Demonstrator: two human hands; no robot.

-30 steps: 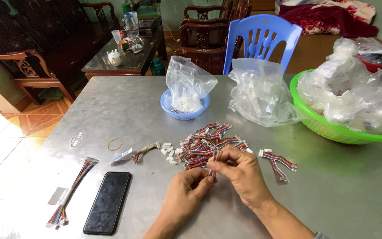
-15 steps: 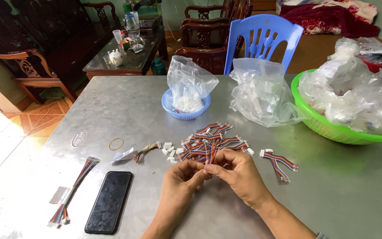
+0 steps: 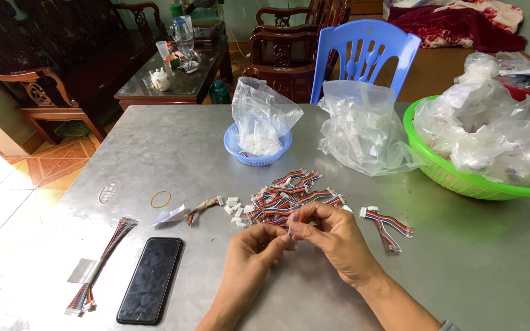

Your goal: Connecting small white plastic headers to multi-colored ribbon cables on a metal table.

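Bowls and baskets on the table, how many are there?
2. A small blue basket sits behind the wire pile with a clear bag in it. A big green basin full of plastic bags stands at the table's right edge. Bags may hide others.

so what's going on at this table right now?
A person sits at a metal table, both hands together over it. The left hand and right hand pinch a short multicoloured ribbon cable between the fingertips. Just beyond lies a pile of similar cables with small white connectors. A black phone and a longer cable bundle lie to the left. Further back are a blue bowl holding a plastic bag, a loose clear bag and a green basin full of bags.
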